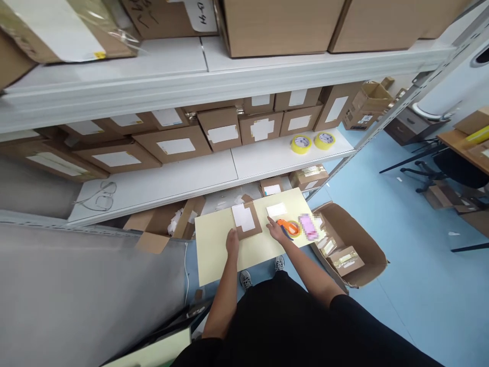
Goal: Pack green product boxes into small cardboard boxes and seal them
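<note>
Brown cardboard forms the flat box [249, 224] lying on the pale yellow tabletop [213, 250], its longer axis running roughly away from the body, its white label [242, 216] facing up. The left hand [232, 243] is the nearer of the 2, touching the box at its near left corner; whether its fingers grip or merely steady it, I cannot tell. The right hand [274, 230] is just beside the box's right edge, apart from it, fingers slightly parted with nothing visible between them. Beyond its fingertips lies white paper [276, 209]; to its right, an orange tape dispenser [283, 224].
</note>
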`<action>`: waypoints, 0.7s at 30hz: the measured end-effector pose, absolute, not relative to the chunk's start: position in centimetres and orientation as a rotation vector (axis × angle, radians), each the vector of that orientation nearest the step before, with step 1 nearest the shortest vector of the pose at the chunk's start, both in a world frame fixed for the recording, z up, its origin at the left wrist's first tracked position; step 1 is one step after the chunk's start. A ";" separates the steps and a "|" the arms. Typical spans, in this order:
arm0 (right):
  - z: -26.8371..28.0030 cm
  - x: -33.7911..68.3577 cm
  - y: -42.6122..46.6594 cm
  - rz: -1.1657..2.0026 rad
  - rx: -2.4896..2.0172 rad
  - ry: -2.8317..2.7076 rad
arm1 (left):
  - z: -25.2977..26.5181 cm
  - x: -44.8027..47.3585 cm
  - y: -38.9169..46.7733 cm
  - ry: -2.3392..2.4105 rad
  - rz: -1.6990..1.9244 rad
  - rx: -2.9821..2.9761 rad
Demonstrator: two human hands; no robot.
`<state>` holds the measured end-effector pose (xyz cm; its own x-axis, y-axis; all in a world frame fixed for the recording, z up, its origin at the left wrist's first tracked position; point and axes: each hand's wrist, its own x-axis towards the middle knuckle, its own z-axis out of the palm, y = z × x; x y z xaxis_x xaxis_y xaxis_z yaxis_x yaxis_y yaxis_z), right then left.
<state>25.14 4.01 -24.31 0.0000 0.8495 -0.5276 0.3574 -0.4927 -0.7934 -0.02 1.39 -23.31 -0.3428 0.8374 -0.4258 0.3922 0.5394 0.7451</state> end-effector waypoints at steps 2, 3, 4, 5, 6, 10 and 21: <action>-24.3 27.4 5.5 1.436 -1.853 -1.229 | -22.4 1.2 2.1 2.077 0.714 1.037; -24.4 28.6 6.3 1.405 -1.860 -1.223 | -22.0 2.2 2.8 2.092 0.728 1.061; -24.5 29.7 7.1 1.377 -1.871 -1.219 | -21.6 3.4 3.6 2.064 0.726 1.110; -24.7 30.7 7.9 1.355 -1.888 -1.217 | -21.3 4.8 4.5 2.007 0.718 1.157; -25.0 31.7 8.6 1.335 -1.913 -1.225 | -21.1 6.4 5.7 1.939 0.700 1.207; -26.6 34.5 11.1 1.285 -2.062 -1.361 | -22.3 13.1 10.9 1.744 0.608 1.391; -30.5 34.9 12.0 1.350 -2.070 -1.948 | -30.8 19.0 15.3 1.795 0.348 1.288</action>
